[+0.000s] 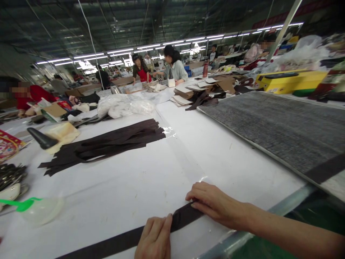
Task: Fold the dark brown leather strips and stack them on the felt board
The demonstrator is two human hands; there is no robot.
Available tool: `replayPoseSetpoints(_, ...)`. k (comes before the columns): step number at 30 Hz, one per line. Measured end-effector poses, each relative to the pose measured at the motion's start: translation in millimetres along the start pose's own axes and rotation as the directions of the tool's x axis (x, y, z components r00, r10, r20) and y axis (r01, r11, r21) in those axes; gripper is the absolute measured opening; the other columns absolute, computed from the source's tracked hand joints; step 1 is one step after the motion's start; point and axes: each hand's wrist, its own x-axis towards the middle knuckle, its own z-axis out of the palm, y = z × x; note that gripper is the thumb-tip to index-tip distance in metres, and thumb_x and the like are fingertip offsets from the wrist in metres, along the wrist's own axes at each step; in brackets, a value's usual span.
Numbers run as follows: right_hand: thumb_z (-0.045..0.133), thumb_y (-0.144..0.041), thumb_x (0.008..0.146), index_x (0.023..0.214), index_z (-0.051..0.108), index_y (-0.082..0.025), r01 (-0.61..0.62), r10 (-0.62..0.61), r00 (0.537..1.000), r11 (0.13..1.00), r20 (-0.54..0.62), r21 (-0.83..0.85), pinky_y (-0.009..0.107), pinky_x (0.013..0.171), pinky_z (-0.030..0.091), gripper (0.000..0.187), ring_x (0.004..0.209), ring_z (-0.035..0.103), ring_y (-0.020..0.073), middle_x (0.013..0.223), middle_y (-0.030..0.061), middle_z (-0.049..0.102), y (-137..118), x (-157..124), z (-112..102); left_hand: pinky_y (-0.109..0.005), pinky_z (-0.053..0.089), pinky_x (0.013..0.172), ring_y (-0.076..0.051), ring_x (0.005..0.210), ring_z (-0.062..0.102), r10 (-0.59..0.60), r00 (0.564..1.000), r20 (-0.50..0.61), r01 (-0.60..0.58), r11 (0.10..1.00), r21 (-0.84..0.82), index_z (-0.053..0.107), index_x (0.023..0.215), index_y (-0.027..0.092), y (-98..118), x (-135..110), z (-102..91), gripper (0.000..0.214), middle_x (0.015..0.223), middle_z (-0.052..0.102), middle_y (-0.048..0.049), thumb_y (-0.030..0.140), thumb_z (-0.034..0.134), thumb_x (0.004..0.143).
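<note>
A long dark brown strip [126,239] lies along the near edge of the white table [151,180]. My left hand [155,239] rests on the strip with its fingers laid flat and together. My right hand [212,203] presses on the strip's right end, fingers stretched out flat. A pile of several similar dark strips [107,144] lies further back on the table, left of centre.
A grey mat [283,126] with a dark strip across its near corner covers the right side. A clear cup with a green handle [35,208] and metal pieces [10,174] sit at the left. Plastic bags, cardboard stacks, a yellow box [291,81] and several seated people are further back.
</note>
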Motion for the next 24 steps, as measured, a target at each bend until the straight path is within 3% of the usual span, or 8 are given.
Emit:
replayPoseSetpoints(10, 0.033, -0.011, 0.099, 0.093, 0.059, -0.016, 0.188, -0.187, 0.982, 0.950, 0.027, -0.249, 0.029, 0.073, 0.037, 0.027, 0.077, 0.047, 0.0170, 0.083, 0.0046, 0.055, 9.4, -8.0, 8.8, -0.031, 0.054, 0.078, -0.020, 0.082, 0.056, -0.102, 0.995, 0.010, 0.102, 0.994, 0.034, 0.051, 0.126, 0.007, 7.4, -4.2, 5.4, 0.037, 0.092, 0.062, -0.0085, 0.005, 0.041, 0.091)
replayPoseSetpoints(17, 0.033, -0.010, 0.098, 0.090, 0.058, -0.015, 0.223, -0.224, 0.974, 0.913, 0.034, -0.341, 0.030, 0.074, 0.036, 0.026, 0.077, 0.044, 0.0177, 0.084, 0.0054, 0.056, 7.5, -9.7, 11.0, -0.031, 0.054, 0.081, -0.020, 0.089, 0.057, -0.108, 0.994, 0.012, 0.102, 0.965, 0.242, 0.054, 0.129, 0.020, 13.8, -7.5, 7.2, 0.048, 0.100, 0.060, -0.0073, 0.001, 0.039, 0.087)
replayPoseSetpoints(24, 0.036, -0.013, 0.100, 0.090, 0.056, -0.015, 0.223, -0.224, 0.974, 0.884, 0.046, -0.411, 0.031, 0.074, 0.035, 0.023, 0.078, 0.043, 0.0174, 0.085, 0.0050, 0.054, 7.4, -9.6, 12.1, -0.032, 0.053, 0.077, -0.019, 0.084, 0.054, -0.063, 0.997, 0.033, 0.050, 0.955, 0.291, 0.053, 0.130, 0.015, 14.4, -2.0, 7.2, 0.049, 0.097, 0.056, -0.0078, 0.000, 0.040, 0.085)
